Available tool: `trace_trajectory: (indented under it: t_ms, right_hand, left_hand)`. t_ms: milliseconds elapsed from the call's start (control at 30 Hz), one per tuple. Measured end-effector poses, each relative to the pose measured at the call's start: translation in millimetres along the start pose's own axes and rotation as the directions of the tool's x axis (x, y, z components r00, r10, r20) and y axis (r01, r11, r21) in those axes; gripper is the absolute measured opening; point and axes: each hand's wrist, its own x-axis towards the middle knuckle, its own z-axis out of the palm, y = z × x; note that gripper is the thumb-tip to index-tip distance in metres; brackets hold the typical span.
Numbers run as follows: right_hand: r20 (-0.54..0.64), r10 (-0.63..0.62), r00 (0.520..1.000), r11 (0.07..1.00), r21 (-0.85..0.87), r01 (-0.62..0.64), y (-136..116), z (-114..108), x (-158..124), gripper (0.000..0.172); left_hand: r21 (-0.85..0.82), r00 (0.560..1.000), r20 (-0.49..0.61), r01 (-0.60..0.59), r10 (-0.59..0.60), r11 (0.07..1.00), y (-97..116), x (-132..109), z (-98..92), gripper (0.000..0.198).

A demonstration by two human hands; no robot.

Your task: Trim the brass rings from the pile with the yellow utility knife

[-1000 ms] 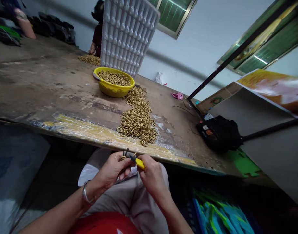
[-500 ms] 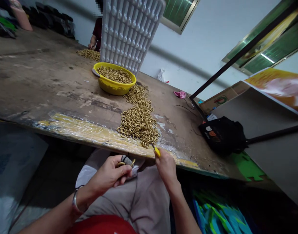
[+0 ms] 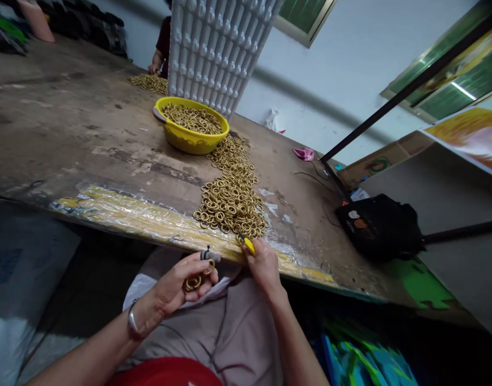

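My left hand (image 3: 171, 284) is curled palm-up over my lap, around several brass-coloured rings (image 3: 193, 282). A grey wrap (image 3: 209, 256) with a dark band covers the tip of one of its fingers. At the table edge, my right hand (image 3: 265, 266) is closed on a small tool with a yellow handle (image 3: 249, 246) and a thin dark tip; its exact kind I cannot make out. That tip is at the near edge of a heap of loose rings (image 3: 232, 203). Behind the heap, more rings fill a yellow basin (image 3: 193, 143).
A tall grey ribbed plastic panel (image 3: 217, 53) stands behind the basin. Beyond it a person's hand (image 3: 154, 68) is beside another ring pile (image 3: 148, 83). On the right are a black bag (image 3: 378, 225) and a dark metal bar (image 3: 390, 96). Clear film covers the yellow table edge (image 3: 141, 212).
My right hand has moved slightly left and up, bringing the tool's tip to the heap's near edge. My left hand has turned and opened a little, showing more of the rings.
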Motion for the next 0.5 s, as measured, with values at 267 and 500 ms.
trace_trajectory:
  t_ms: [267, 500]
  right_hand:
    - [-0.133, 0.073, 0.989, 0.935, 0.355, -0.021, -0.4, -25.5, 2.6, 0.018]
    - [0.157, 0.198, 0.967, 0.383, 0.896, -0.224, -31.8, -47.5, -13.3, 0.021]
  left_hand:
    - [-0.040, 0.997, 0.020, 0.079, -0.079, 0.996, -11.8, 12.5, 6.6, 0.029]
    - [0.085, 0.993, -0.022, -0.110, 0.112, 0.990, -2.4, 3.4, 22.9, 0.025]
